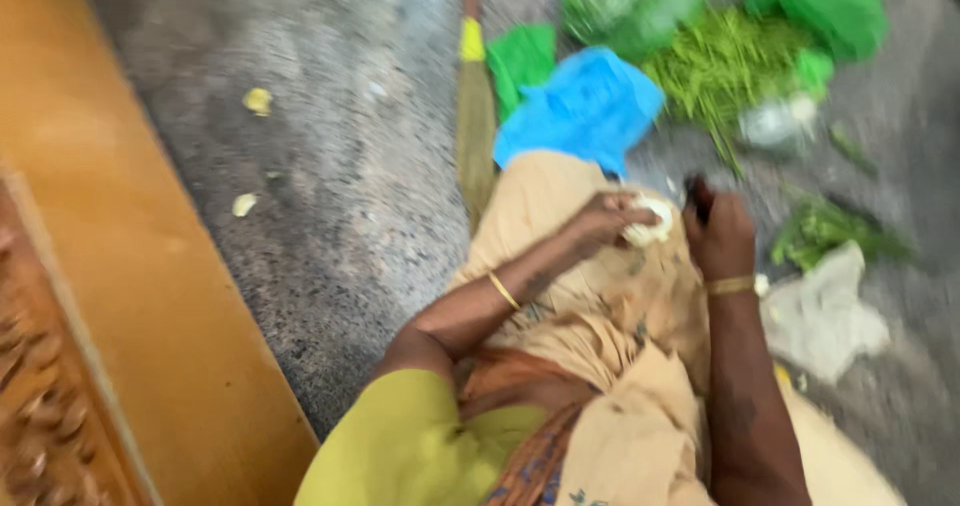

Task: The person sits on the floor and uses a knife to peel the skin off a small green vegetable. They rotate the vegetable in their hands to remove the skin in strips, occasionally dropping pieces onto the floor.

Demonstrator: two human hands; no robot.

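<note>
A pale round piece [648, 224] is gripped in the left hand [608, 216], centre-right of frame. Something dark, blurred, is clasped in the right hand [720, 234], fingers curled. Greens [722, 61] & blue bag [585, 106] lie upper right; broom [474, 96] upper centre, on floor [330, 166].

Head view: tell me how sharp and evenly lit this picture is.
Head view: motion blur smears the whole frame, worst at the top, where the green leaves and blue bag lose their edges; the left hand on a pale round thing and the right hand stay readable; light is soft and even, with no glare or hard shadows.
</note>
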